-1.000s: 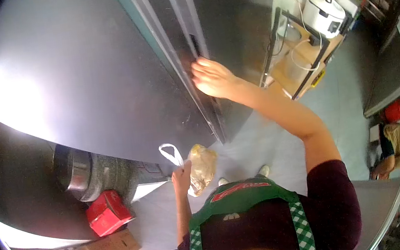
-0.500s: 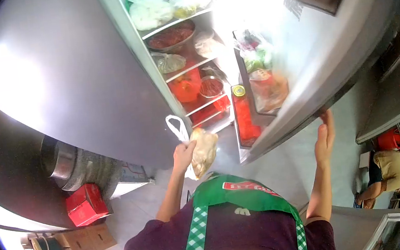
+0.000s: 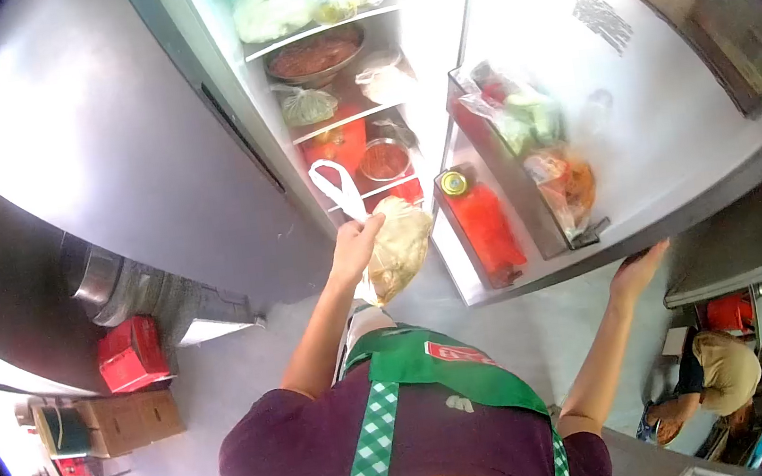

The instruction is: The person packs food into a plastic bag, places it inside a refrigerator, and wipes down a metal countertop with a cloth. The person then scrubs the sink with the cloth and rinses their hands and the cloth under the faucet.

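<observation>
My left hand (image 3: 358,245) is closed on a clear plastic bag (image 3: 398,247) of pale, lumpy food, its white handle loop standing up above my fist. The bag hangs in front of the lower shelves of an open refrigerator (image 3: 261,55). My right hand (image 3: 640,271) is open with fingers stretched out, at the lower outer edge of the refrigerator door (image 3: 651,110); part of the hand lies behind that edge. Inside the door, a bottle of red contents (image 3: 486,225) with a yellow-green cap stands in a rack beside bagged vegetables (image 3: 528,120).
Shelves hold bagged food (image 3: 272,9), a bowl of reddish meat (image 3: 316,56) and a round red-filled container (image 3: 384,159). A closed grey door (image 3: 122,146) stands left. A red box (image 3: 132,354) and cardboard boxes (image 3: 128,423) sit lower left. Another person (image 3: 726,372) bends over at right.
The refrigerator door has swung wider to the right, and my right hand has moved outward with it. My left hand has raised the bag toward the shelves.
</observation>
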Demonstrator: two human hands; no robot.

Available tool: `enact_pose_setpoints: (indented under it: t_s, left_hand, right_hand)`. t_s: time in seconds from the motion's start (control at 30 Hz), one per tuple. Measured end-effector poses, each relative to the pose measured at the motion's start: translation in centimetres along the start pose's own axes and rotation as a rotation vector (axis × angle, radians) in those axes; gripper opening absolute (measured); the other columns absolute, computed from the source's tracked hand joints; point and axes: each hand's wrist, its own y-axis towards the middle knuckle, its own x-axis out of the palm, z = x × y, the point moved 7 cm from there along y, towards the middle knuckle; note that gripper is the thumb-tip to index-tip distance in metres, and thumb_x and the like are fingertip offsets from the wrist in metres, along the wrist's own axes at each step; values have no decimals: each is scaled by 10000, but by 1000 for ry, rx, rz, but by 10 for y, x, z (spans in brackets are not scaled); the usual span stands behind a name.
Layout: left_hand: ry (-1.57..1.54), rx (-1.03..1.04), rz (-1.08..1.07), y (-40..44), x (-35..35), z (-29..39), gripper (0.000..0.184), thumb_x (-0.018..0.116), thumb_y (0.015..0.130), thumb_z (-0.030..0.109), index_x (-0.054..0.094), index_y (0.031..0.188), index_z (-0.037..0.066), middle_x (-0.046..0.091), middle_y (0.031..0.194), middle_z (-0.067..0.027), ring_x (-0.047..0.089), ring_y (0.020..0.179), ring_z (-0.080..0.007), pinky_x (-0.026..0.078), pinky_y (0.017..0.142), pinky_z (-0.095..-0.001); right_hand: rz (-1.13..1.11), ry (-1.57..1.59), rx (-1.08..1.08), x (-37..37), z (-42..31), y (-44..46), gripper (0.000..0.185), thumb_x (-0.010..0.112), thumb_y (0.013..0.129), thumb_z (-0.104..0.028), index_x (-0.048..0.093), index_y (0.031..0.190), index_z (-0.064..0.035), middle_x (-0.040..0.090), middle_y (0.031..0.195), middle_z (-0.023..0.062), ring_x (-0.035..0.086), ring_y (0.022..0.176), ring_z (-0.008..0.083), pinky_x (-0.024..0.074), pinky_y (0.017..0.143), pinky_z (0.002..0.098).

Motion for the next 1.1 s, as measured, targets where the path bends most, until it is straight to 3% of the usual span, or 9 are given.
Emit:
enact_pose_setpoints:
  t_s: [0.2,0.3,0.43,0.63,0.7,0.77,0.83,0.9,1.1]
  left_hand:
    - [-68,1,-45,23,-7,-9,413,560,784,325,543,613,-51,463,560,8,389,514,-67,322,449,-262]
    - [27,44,-118,41,-18,11,404,557,786,324,547,610,-39,458,561,12,377,506,-67,308,435,-259]
    - [-56,47,-131,59,-37,82,399,560,794,354,600,704,-32,547,586,-26,492,508,-93,399,471,-247]
    - [-140,128,-18,62,-77,213,457,562,778,335,540,1024,-50,575,944,-146,543,861,-218,422,770,-327]
    - [-375,169,107,76,-83,250,364,555,790,296,562,959,-26,563,858,-73,520,786,-132,429,656,-271]
    - [-502,221,105,134,-85,271,340,559,778,316,551,923,8,540,858,-64,507,748,-153,416,618,-272]
    - [-485,268,43,162,-95,299,408,546,784,368,542,953,-4,539,765,-61,523,677,-156,422,590,-268]
    - [-767,362,-245,173,-85,344,276,518,796,290,573,774,20,601,671,-91,590,586,-223,498,568,-329]
    - [-668,555,-211,342,-120,412,244,493,799,294,527,684,82,522,581,-48,503,529,-197,424,542,-327]
  right_hand:
    - [271,140,-79,11,-8,-9,535,267,902,-394,225,1310,-50,275,1333,119,305,1196,262,231,1013,392]
    - [531,-104,-115,9,-14,-24,585,263,896,-426,203,1313,-20,247,1343,132,280,1211,261,220,1018,399]
    - [698,66,-43,19,-12,-27,653,288,882,-458,242,1288,52,256,1341,149,317,1189,246,233,1014,358]
    - [625,-14,-169,8,-6,-20,644,321,875,-456,329,1210,94,365,1250,178,397,1113,257,311,959,374]
    - [591,-78,-191,5,-3,-16,602,324,881,-421,365,1177,101,400,1209,185,427,1074,255,340,935,373]
    - [603,-70,-235,26,-11,-10,546,326,879,-383,405,1130,96,439,1147,192,461,1014,259,390,876,380]
    - [581,-105,-186,21,-15,-22,554,325,871,-399,400,1137,81,437,1148,209,466,1019,280,412,855,403]
    - [520,-78,-272,8,-5,-18,501,318,882,-342,405,1128,85,438,1140,204,467,1010,275,412,846,395]
    - [490,-294,-309,-2,-5,-22,506,351,882,-373,438,1078,86,475,1067,163,483,939,235,412,802,353]
